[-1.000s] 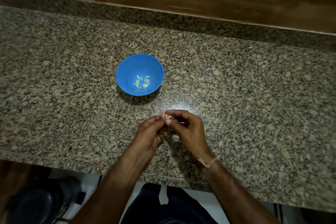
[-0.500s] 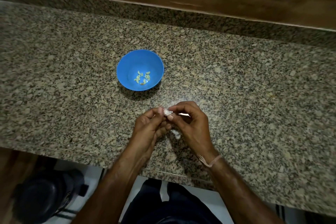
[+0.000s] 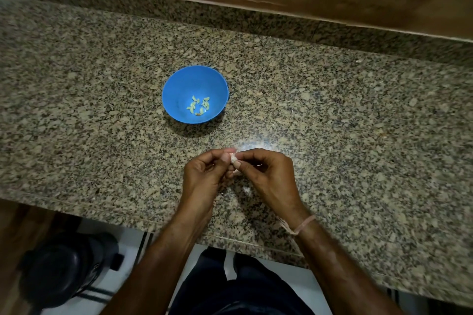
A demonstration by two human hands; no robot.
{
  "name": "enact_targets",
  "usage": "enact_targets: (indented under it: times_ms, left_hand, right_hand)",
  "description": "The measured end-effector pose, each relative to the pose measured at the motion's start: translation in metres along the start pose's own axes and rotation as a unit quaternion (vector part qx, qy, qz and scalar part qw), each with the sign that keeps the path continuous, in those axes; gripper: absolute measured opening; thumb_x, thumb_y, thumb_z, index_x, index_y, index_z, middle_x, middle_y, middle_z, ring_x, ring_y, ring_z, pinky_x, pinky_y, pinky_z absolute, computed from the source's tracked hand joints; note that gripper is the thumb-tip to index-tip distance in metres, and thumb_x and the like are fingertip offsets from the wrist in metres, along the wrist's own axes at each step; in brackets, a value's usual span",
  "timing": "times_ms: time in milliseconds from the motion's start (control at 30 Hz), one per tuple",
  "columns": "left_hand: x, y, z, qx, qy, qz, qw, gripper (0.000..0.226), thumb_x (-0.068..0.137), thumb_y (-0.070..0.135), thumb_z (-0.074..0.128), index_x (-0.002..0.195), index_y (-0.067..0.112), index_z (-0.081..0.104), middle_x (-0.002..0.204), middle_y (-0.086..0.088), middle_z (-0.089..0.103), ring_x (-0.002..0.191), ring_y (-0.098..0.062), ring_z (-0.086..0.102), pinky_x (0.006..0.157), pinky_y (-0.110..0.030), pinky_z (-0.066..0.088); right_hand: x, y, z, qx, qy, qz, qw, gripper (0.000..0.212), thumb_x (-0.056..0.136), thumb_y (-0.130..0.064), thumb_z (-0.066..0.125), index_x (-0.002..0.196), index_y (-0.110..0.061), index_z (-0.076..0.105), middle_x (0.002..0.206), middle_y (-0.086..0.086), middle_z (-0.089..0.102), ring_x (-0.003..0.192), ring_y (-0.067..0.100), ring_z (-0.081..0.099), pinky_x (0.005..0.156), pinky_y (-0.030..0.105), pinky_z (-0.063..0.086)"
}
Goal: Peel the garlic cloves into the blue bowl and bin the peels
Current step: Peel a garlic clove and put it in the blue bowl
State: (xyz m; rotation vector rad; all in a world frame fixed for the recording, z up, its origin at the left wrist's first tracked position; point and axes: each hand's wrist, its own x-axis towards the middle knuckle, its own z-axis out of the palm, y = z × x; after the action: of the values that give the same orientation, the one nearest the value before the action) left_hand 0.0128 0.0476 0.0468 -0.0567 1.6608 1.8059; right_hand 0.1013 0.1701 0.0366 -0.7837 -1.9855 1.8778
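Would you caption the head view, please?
Left hand and right hand pinch a garlic clove near the blue bowl.

Bowl (image 3: 195, 94) mid-counter (image 3: 332, 115), cloves (image 3: 198, 106) in it, hands (image 3: 202, 176) nearer the front edge holding what seems a clove (image 3: 233, 158) between them, bin (image 3: 58, 271) below left.

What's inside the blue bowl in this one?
The blue bowl holds a small cluster of pale peeled garlic cloves at its bottom, nothing else; its inside is uncovered. The left hand and right hand pinch a white clove outside it.
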Motion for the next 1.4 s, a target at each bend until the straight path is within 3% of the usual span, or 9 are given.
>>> enact_targets:
  times_ms: [167,367,533,700,833,933,1033,1167,1400]
  left_hand:
    - [0.000,0.000,0.003,0.064,0.020,0.030,0.997,0.012,0.095,0.003,0.069,0.101,0.008,0.078,0.101,-0.008,0.079,0.087,-0.015,0.075,0.072,-0.023,0.059]
    - [0.001,0.000,0.000,0.101,0.015,0.027,0.994,0.009,0.094,0.004,0.071,0.100,0.004,0.077,0.089,-0.006,0.080,0.080,-0.016,0.073,0.070,-0.024,0.059]
    - [-0.001,-0.008,0.000,0.192,0.036,0.095,0.976,0.007,0.093,0.008,0.073,0.094,0.012,0.079,0.092,0.000,0.080,0.091,-0.017,0.076,0.081,-0.034,0.062]
    - [-0.004,-0.015,0.002,0.213,0.056,0.113,0.969,0.013,0.094,0.008,0.072,0.091,0.018,0.079,0.090,0.007,0.079,0.089,-0.009,0.075,0.080,-0.032,0.061]
    - [-0.002,-0.020,0.002,0.168,0.064,0.082,0.980,0.011,0.096,0.006,0.069,0.095,0.012,0.078,0.091,0.001,0.079,0.090,-0.014,0.076,0.081,-0.033,0.062]
    - [0.002,-0.017,0.002,0.073,0.048,0.013,0.996,0.009,0.096,0.004,0.068,0.095,0.007,0.077,0.096,-0.009,0.079,0.089,-0.020,0.073,0.076,-0.031,0.061]
    - [0.003,-0.018,-0.001,0.044,0.018,-0.015,0.999,0.008,0.094,0.002,0.069,0.097,0.004,0.076,0.104,-0.012,0.077,0.094,-0.022,0.072,0.071,-0.026,0.057]
    - [0.004,-0.016,-0.010,0.067,-0.010,0.006,0.998,0.010,0.094,0.000,0.068,0.098,0.005,0.076,0.101,-0.010,0.079,0.095,-0.022,0.075,0.075,-0.026,0.059]
    - [0.003,-0.015,-0.018,0.089,-0.029,0.021,0.995,0.008,0.091,-0.007,0.069,0.095,-0.001,0.072,0.090,-0.006,0.077,0.085,-0.012,0.075,0.071,-0.019,0.057]
  right_hand:
    - [-0.002,-0.003,-0.003,-0.078,-0.019,-0.016,0.997,0.009,0.095,-0.020,0.077,0.101,-0.016,0.083,0.089,-0.010,0.080,0.084,0.005,0.076,0.078,0.027,0.062]
    - [-0.003,-0.005,-0.004,-0.130,-0.037,-0.019,0.991,0.011,0.096,-0.027,0.075,0.096,-0.018,0.082,0.081,-0.009,0.078,0.074,0.008,0.074,0.071,0.037,0.062]
    - [-0.007,-0.003,0.001,-0.228,-0.032,-0.076,0.970,0.014,0.100,-0.027,0.070,0.101,-0.017,0.079,0.077,-0.007,0.073,0.066,0.004,0.065,0.060,0.019,0.049]
    - [-0.011,0.000,0.008,-0.262,-0.020,-0.077,0.962,0.016,0.102,-0.028,0.064,0.099,-0.015,0.073,0.079,-0.004,0.070,0.069,0.011,0.063,0.061,0.030,0.050]
    - [-0.013,0.002,0.013,-0.212,0.003,-0.047,0.976,0.014,0.102,-0.027,0.067,0.094,-0.016,0.073,0.078,-0.006,0.071,0.069,0.008,0.066,0.060,0.028,0.052]
    - [-0.010,0.006,0.013,-0.025,0.008,0.048,0.998,0.012,0.094,-0.020,0.078,0.097,-0.009,0.075,0.085,0.002,0.077,0.077,0.012,0.075,0.068,0.024,0.058]
    - [-0.008,0.009,0.012,0.090,0.003,0.104,0.990,0.019,0.087,-0.012,0.083,0.097,-0.001,0.072,0.088,0.016,0.076,0.079,0.025,0.075,0.073,0.034,0.062]
    - [-0.006,0.015,0.012,0.070,-0.003,0.094,0.993,0.015,0.086,-0.008,0.083,0.095,-0.001,0.074,0.090,0.012,0.077,0.087,0.033,0.075,0.082,0.040,0.064]
    - [-0.002,0.017,0.016,0.027,0.001,0.113,0.993,0.014,0.081,-0.001,0.085,0.089,-0.005,0.074,0.085,0.010,0.075,0.077,0.014,0.066,0.075,0.031,0.061]
